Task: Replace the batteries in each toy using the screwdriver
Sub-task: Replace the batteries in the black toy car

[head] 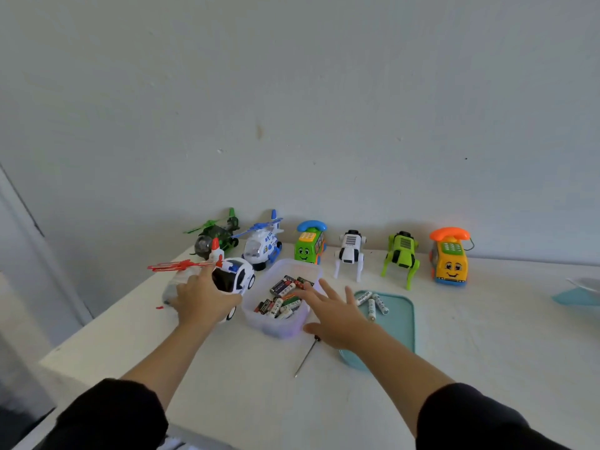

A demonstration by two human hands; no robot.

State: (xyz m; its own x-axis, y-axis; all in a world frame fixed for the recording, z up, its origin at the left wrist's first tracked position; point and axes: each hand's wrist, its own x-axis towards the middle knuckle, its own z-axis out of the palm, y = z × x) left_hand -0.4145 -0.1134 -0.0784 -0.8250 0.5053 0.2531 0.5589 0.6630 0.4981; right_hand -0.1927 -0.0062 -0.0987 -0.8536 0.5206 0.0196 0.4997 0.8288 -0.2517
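My left hand (203, 298) grips the white helicopter with red rotor (232, 274) at the table's left. My right hand (334, 311) hovers with fingers spread over the right rim of a clear tub (279, 326) holding several batteries (282, 298). A screwdriver (306, 355) lies on the table just below that hand, its handle hidden under it. A teal tray (397, 323) to the right carries three white batteries (373, 303). Along the wall stand a green helicopter (217, 235), a blue-white helicopter (264, 243), a green phone car (310, 243), a white robot dog (349, 254), a green robot dog (401, 256) and an orange phone car (449, 256).
The white table (246, 397) ends at a left edge close to the held helicopter. A pale blue object (581, 292) lies at the far right edge of view. The wall runs right behind the toy row.
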